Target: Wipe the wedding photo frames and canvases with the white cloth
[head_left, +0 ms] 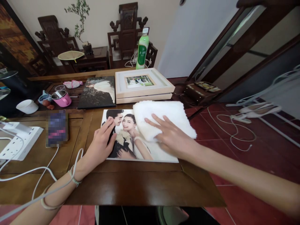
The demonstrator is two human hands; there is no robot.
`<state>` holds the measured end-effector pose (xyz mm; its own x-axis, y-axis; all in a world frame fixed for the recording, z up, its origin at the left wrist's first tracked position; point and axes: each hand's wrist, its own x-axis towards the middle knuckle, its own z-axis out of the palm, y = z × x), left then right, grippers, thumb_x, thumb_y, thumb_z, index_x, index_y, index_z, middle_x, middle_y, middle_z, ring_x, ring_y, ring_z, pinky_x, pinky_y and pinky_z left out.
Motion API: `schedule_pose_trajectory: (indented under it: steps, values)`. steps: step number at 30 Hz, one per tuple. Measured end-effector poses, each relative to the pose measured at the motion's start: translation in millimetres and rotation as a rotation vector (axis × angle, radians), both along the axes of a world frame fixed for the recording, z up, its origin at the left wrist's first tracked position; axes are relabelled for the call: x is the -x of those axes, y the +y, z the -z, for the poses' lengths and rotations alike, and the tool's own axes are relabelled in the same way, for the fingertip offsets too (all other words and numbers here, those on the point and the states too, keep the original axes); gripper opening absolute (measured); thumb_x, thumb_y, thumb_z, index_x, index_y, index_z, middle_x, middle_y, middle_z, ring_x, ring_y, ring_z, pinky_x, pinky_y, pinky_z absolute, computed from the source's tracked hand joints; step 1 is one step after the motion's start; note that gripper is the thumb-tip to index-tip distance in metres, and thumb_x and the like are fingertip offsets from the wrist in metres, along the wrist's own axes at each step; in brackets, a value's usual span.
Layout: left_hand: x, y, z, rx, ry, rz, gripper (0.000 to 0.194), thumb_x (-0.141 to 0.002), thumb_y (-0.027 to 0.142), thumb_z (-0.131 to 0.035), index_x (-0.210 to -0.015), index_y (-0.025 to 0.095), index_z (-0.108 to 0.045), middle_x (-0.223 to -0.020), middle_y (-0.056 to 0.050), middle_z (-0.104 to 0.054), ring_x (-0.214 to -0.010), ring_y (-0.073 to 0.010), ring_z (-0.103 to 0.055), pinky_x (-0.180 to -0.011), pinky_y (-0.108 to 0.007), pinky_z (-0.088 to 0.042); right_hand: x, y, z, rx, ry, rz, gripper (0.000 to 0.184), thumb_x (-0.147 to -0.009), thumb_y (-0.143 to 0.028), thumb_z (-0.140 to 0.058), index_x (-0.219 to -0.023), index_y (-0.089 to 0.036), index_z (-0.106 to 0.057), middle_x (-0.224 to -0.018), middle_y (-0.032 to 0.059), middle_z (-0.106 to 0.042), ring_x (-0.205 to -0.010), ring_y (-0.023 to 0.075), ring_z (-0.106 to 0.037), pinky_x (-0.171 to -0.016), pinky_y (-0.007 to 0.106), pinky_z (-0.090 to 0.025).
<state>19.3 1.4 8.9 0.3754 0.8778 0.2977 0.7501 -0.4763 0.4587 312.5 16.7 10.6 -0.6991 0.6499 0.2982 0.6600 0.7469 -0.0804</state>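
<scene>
A wedding photo panel [126, 150] lies flat on the wooden table in front of me, printed with a couple. My left hand [104, 139] rests on its left side, fingers stretched out over the picture and holding nothing. A fluffy white cloth [145, 114] covers the panel's upper right part and hangs past its right edge. Spread across the cloth, the fingers of my right hand [167, 131] press it down from above. My right thumb is near the cloth's lower edge, and its grip there is hard to make out.
Behind the panel are stacked white frames [145, 92], a dark photo panel [97, 93] and a green bottle [142, 50]. Leftward stand a pink mug [62, 98], a white cup [27, 107], a blurred phone [57, 128] and a power strip [21, 142]. A white cable [50, 161] crosses my left forearm.
</scene>
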Motion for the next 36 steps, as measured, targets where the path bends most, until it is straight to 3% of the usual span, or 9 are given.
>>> schedule_pose_trajectory:
  steps: [6,10,16,22,27,31,36]
  values:
    - [-1,0,0.0,-0.008,0.005,-0.001,0.046,-0.101,0.026,-0.041,-0.146,0.022,-0.040,-0.156,-0.015,-0.039,-0.147,-0.0261,-0.031,-0.116,-0.051,-0.033,3,-65,3.5,-0.075,0.108,-0.122,0.028,-0.071,0.005,-0.055,-0.056,-0.016,-0.065,-0.150,0.0152,-0.046,-0.146,0.0385,-0.023,-0.116,0.065,-0.025]
    - [-3,0,-1.1,0.012,0.015,-0.009,0.045,-0.101,0.027,-0.040,-0.146,0.021,-0.041,-0.157,-0.015,-0.038,-0.148,-0.0263,-0.030,-0.116,-0.052,-0.032,2,-71,-0.9,-0.114,0.106,-0.164,0.028,-0.074,0.003,-0.056,-0.056,-0.017,-0.066,-0.147,0.0153,-0.049,-0.144,0.0381,-0.029,-0.114,0.064,-0.031]
    - [-3,1,-1.0,0.020,0.019,-0.010,0.045,-0.101,0.027,-0.040,-0.145,0.018,-0.042,-0.156,-0.016,-0.039,-0.148,-0.0259,-0.030,-0.116,-0.051,-0.032,0,-19,-15.2,0.018,-0.056,-0.094,0.026,-0.066,0.006,-0.057,-0.067,-0.015,-0.073,-0.144,0.0178,-0.051,-0.137,0.0430,-0.040,-0.107,0.066,-0.038]
    - [-2,1,-0.2,0.014,0.004,-0.004,0.045,-0.100,0.027,-0.041,-0.145,0.021,-0.042,-0.156,-0.014,-0.039,-0.147,-0.0258,-0.031,-0.116,-0.051,-0.032,3,45,-21.4,0.063,-0.156,-0.064,0.040,-0.064,0.007,-0.054,-0.089,-0.015,-0.077,-0.148,0.0153,-0.046,-0.140,0.0401,-0.036,-0.107,0.066,-0.037]
    - [-1,1,-0.3,0.011,-0.012,-0.001,0.046,-0.100,0.027,-0.042,-0.145,0.021,-0.042,-0.156,-0.015,-0.039,-0.146,-0.0266,-0.032,-0.116,-0.052,-0.033,0,60,-18.9,0.078,-0.110,-0.050,0.043,-0.065,0.008,-0.049,-0.089,-0.015,-0.076,-0.148,0.0132,-0.047,-0.141,0.0370,-0.034,-0.110,0.065,-0.034]
    - [-1,1,-0.2,0.002,-0.010,0.005,0.046,-0.100,0.026,-0.041,-0.146,0.019,-0.042,-0.155,-0.016,-0.040,-0.147,-0.0262,-0.031,-0.116,-0.051,-0.034,-1,40,-16.2,0.072,-0.078,-0.059,0.037,-0.064,0.008,-0.052,-0.080,-0.014,-0.076,-0.146,0.0159,-0.050,-0.139,0.0408,-0.036,-0.109,0.068,-0.033]
    - [0,1,-0.2,-0.007,-0.003,-0.001,0.046,-0.101,0.027,-0.041,-0.146,0.022,-0.041,-0.155,-0.015,-0.040,-0.147,-0.0267,-0.031,-0.116,-0.051,-0.034,3,-28,-3.8,0.021,0.065,-0.076,0.030,-0.065,0.008,-0.052,-0.061,-0.015,-0.070,-0.146,0.0164,-0.050,-0.143,0.0407,-0.029,-0.112,0.069,-0.027]
